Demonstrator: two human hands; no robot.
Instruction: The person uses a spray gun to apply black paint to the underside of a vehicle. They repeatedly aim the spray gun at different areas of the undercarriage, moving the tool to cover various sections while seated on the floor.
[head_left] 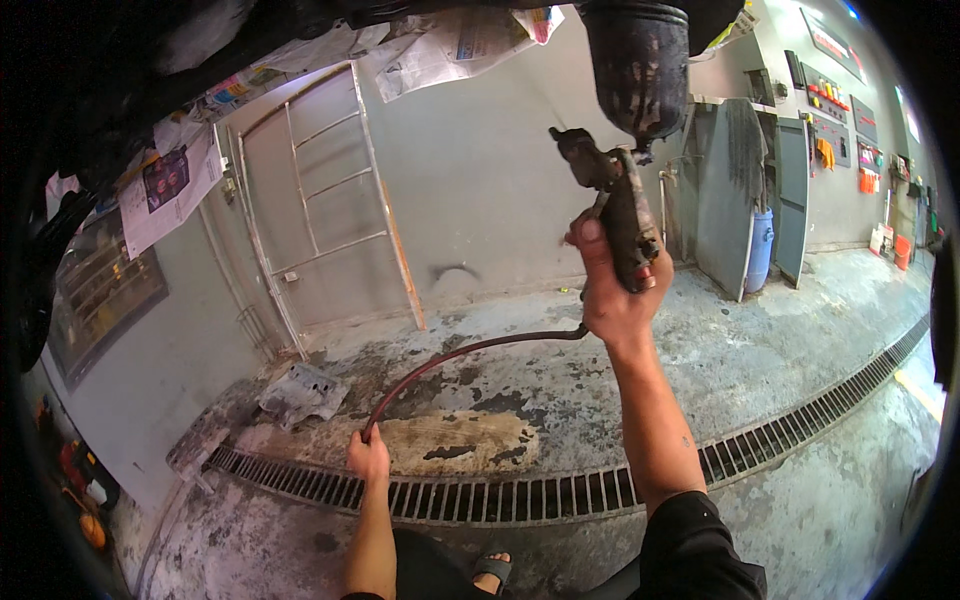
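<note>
The right hand point(613, 305) is wrapped around the grimy spray gun point(626, 215), which rises from it with its long axis near upright, top leaning left; the left hand point(369, 458), lower and farther from the gun, grips a reddish hose point(462, 350) that arcs to the right hand. A smudged black cup point(640, 75) sits above the dark, worn gun

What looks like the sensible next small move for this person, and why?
Probably raise the left hand slightly, feeding slack toward the spray gun. The right hand holds the gun up with its dark cup on top, and the hose arcs from there down to the left hand, which grips it much lower.
</note>
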